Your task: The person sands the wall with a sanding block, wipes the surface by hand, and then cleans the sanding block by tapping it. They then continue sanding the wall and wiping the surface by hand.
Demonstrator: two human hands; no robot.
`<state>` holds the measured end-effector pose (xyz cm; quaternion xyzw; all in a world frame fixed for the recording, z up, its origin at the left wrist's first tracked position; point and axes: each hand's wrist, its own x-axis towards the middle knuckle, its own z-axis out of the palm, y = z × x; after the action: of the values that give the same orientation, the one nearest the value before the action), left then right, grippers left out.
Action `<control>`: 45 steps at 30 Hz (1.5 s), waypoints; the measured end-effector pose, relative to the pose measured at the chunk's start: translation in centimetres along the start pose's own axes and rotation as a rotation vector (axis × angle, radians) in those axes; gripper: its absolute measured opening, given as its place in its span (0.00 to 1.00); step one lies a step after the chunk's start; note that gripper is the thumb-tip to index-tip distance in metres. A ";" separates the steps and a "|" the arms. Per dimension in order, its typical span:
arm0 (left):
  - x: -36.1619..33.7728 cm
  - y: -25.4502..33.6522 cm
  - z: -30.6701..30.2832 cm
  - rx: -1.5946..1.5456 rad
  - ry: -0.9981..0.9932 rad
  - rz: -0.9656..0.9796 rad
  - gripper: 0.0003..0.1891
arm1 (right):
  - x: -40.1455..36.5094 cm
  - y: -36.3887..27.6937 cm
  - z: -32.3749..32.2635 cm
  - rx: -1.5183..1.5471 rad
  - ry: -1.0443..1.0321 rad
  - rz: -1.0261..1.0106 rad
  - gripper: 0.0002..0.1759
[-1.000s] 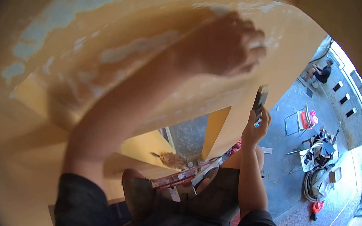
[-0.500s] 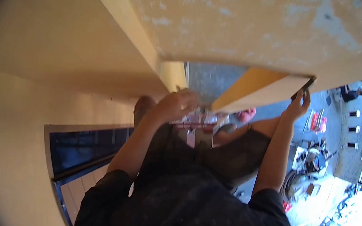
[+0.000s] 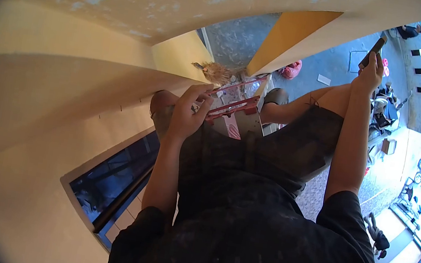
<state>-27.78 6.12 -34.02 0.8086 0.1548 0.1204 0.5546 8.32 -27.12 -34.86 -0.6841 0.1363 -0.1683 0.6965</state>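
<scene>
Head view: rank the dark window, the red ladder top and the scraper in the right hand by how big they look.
1. dark window
2. red ladder top
3. scraper, in the right hand
Apparent only: distance from the camera differs.

The right hand [image 3: 368, 76] is wrapping its fingers [image 3: 379, 64] round the lower half of a dark flat hand tool [image 3: 375, 47], hiding the handle. The left hand [image 3: 185, 116] is covering whatever is lying under it atop the red metal ladder [image 3: 236, 107], whose lower rungs are lying hidden behind the black shorts [image 3: 285, 143]. The heap of gear [image 3: 383, 104] on the grey pavement [image 3: 336, 66] is showing too small to make out
</scene>
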 end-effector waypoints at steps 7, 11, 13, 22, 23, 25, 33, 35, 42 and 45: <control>4.6 2.9 0.1 0.070 -0.002 0.106 0.14 | -0.3 -0.1 2.5 -0.036 -0.018 -0.107 0.21; 5.2 4.5 0.8 0.000 0.006 0.133 0.13 | -0.9 -0.8 3.7 -0.074 -0.031 -0.121 0.21; 5.1 4.5 1.0 -0.047 -0.002 0.128 0.13 | -0.5 -0.3 3.7 -0.054 -0.033 -0.101 0.21; 4.0 5.0 -0.4 -0.160 0.049 0.082 0.15 | -0.1 0.6 3.0 -0.026 -0.034 -0.043 0.22; 3.9 5.0 -0.5 -0.176 0.064 0.028 0.15 | -0.1 0.7 3.0 -0.013 -0.041 -0.032 0.22; 4.1 5.3 -0.4 -0.201 0.079 -0.031 0.15 | 0.7 1.5 3.3 -0.002 -0.044 -0.071 0.22; 6.4 1.6 5.1 -0.274 -0.192 -0.192 0.19 | -1.1 1.7 5.3 0.024 0.016 -0.200 0.19; 8.0 0.3 6.9 -0.110 -0.372 -0.236 0.20 | -2.2 0.3 5.5 0.107 0.004 -0.007 0.20; 10.3 -7.3 11.0 -0.060 -0.532 -0.380 0.22 | -3.5 -1.0 5.5 0.072 -0.004 0.038 0.21; 9.1 -15.9 12.0 -0.336 -0.497 -0.696 0.22 | -3.2 -0.9 5.2 0.002 0.017 0.004 0.21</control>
<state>-16.87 4.64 -52.89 0.6116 0.2579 -0.2471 0.7059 7.55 -21.10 -33.96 -0.6817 0.1433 -0.1730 0.6963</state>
